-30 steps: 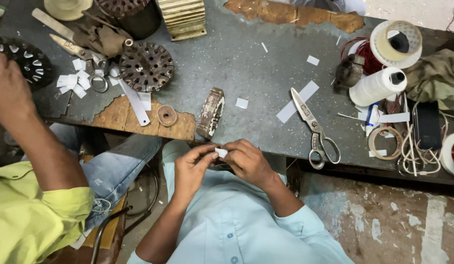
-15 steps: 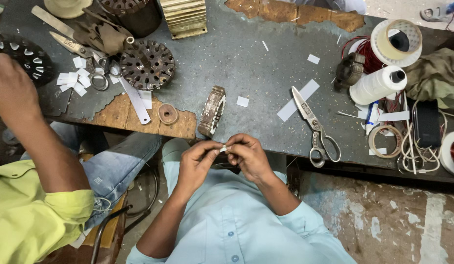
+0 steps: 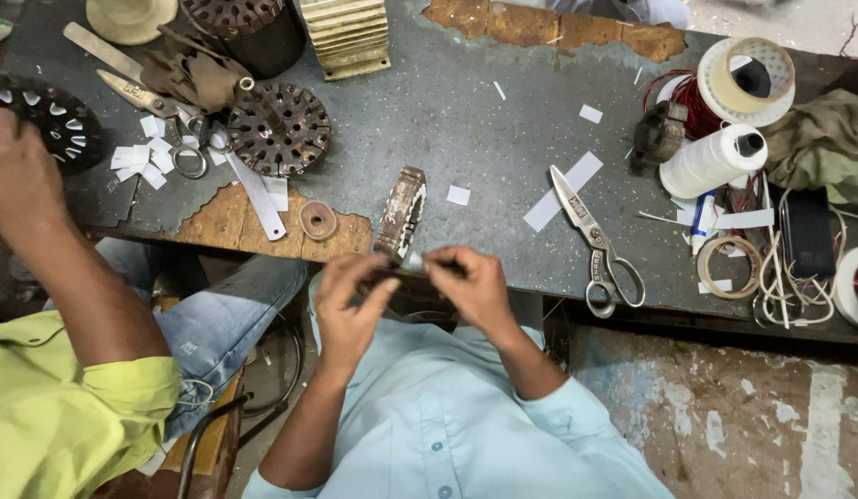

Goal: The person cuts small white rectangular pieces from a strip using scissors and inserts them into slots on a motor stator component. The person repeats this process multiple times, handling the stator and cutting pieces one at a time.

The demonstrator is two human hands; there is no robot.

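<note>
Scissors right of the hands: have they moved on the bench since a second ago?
No. The scissors lie at the same angle beside the white paper strip, handles toward the bench edge.

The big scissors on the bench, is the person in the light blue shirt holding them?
No: the scissors lie alone on the table, while the left hand and right hand pinch a small white piece.

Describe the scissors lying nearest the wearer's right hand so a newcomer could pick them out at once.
Start at the grey metal workbench and find the white thread spool at its right. Just left of it, beside a white paper strip, lie the steel scissors, shut, handles toward the wearer. The other scissors, far left, lie among paper squares.
</note>
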